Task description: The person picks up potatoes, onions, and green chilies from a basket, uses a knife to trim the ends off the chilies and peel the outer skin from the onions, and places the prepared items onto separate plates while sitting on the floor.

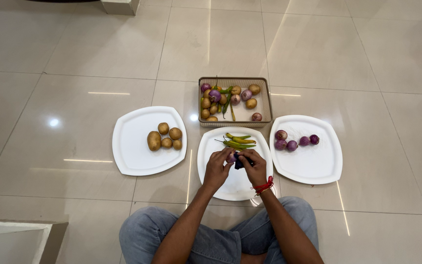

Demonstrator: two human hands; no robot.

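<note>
Three white plates (pixel 137 161) on glossy beige floor tiles (pixel 50 98) (ceiling lights reflected), both hands' fingers (pixel 222 155) pinching a purple onion (pixel 231 157).

Three white plates lie on the floor: a left plate (pixel 133 156), a middle plate (pixel 221 188) and a right plate (pixel 318 166). One basket (pixel 267 102) sits behind them. The left plate carries five potatoes (pixel 164 137). The right plate carries five purple onions (pixel 294 141). The middle plate has a few green chillies (pixel 239 142), too bunched to count exactly. The basket's mixed vegetables overlap, so no sure count.
</note>
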